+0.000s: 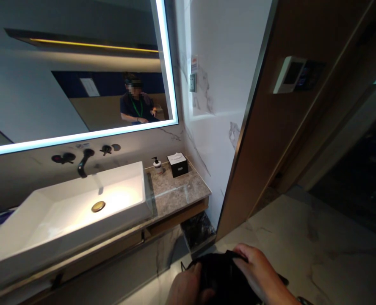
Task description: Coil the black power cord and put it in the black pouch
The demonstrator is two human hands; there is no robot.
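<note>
At the bottom edge of the view, two hands are working on one black bag, a crumpled piece of dark plastic that is sitting low in front of the person, above the pale marble floor. The left hand is pressing against the bag's left side with its fingers curled into the folds, gripping the material, while the right hand is lying over the top right of it, fingers bent and closing on the upper edge (how tightly, the frame is not showing). Just beyond the bag, one small bin lined in black is standing under the end of the grey stone counter. On that counter one white rectangular basin is sitting with one brass drain in its floor, one black wall spout is hanging above it, and to its right one soap pump bottle and one black tissue box are standing side by side. One lit mirror is reflecting a seated person.
</note>
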